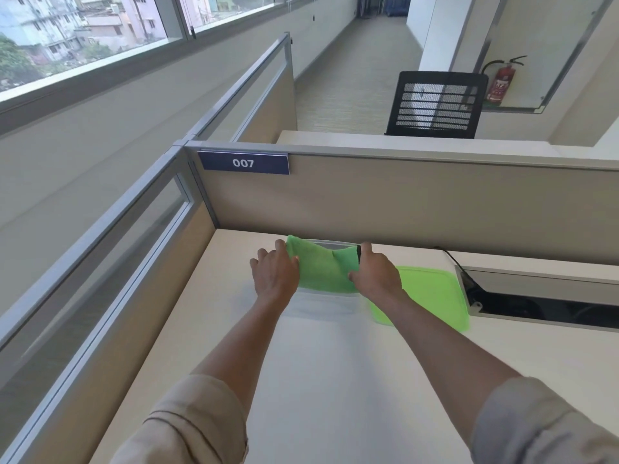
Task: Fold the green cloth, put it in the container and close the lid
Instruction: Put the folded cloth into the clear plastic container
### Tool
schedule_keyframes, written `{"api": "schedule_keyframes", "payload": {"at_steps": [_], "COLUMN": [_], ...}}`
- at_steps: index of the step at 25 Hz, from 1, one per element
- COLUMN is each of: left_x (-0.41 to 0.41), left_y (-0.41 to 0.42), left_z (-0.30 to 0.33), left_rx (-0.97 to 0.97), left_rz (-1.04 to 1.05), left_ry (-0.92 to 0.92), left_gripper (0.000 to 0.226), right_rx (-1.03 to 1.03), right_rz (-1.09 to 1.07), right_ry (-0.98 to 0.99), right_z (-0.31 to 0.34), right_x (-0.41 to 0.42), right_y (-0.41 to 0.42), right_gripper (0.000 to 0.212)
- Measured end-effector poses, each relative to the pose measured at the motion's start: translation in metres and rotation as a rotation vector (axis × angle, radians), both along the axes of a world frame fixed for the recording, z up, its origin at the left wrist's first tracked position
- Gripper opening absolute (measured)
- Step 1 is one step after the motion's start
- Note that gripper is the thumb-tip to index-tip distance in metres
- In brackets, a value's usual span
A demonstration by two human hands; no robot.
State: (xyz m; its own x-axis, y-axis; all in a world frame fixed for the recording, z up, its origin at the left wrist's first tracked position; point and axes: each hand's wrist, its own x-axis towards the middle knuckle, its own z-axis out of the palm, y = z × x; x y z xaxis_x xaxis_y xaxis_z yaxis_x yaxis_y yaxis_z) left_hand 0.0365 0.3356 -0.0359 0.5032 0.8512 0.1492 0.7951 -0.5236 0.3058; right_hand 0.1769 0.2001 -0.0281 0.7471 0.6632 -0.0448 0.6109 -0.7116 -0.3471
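The folded green cloth (321,267) hangs between my two hands at the far side of the white desk. My left hand (275,273) grips its left edge and my right hand (375,274) grips its right edge. Directly under the cloth stands a clear plastic container (321,304), open at the top; the cloth's lower part sits at or just inside its rim. The green lid (435,293) lies flat on the desk to the right of the container, partly behind my right forearm.
A beige partition (402,202) marked 007 rises just behind the container. An open cable tray slot (536,299) with a black cable lies at the right of the desk. A glass-topped partition (110,262) borders the left edge.
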Motion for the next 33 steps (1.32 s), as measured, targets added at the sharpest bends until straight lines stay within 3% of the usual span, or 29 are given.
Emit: {"api": "schedule_keyframes", "payload": {"at_steps": [5, 8, 12, 14, 19, 25, 33], "left_x": [0.000, 0.004, 0.009, 0.010, 0.010, 0.021, 0.014], "left_y": [-0.009, -0.011, -0.017, -0.015, -0.011, -0.005, -0.008], "left_z": [0.002, 0.002, -0.003, -0.010, -0.020, -0.016, -0.014], "left_rx": [0.135, 0.216, 0.019, -0.053, -0.146, -0.334, -0.332], "left_rz": [-0.056, -0.240, -0.400, -0.371, -0.377, -0.372, -0.415], "left_ry": [0.035, 0.033, 0.026, 0.086, 0.256, 0.531, 0.550], "left_gripper": [0.030, 0.023, 0.024, 0.027, 0.032, 0.046, 0.051], "right_rx": [-0.008, 0.034, 0.040, -0.046, -0.251, -0.501, -0.582], "right_rz": [0.018, 0.098, 0.303, 0.305, 0.308, 0.315, 0.319], "right_ry": [-0.083, -0.238, -0.129, -0.084, -0.136, -0.104, -0.094], "right_z": [0.000, 0.002, -0.001, -0.006, -0.017, -0.013, -0.011], "right_x": [-0.007, -0.011, -0.019, -0.019, -0.016, -0.020, -0.025], "right_y": [0.001, 0.001, 0.005, 0.006, 0.011, 0.023, 0.023], "right_gripper": [0.044, 0.034, 0.029, 0.021, 0.032, 0.030, 0.034]}}
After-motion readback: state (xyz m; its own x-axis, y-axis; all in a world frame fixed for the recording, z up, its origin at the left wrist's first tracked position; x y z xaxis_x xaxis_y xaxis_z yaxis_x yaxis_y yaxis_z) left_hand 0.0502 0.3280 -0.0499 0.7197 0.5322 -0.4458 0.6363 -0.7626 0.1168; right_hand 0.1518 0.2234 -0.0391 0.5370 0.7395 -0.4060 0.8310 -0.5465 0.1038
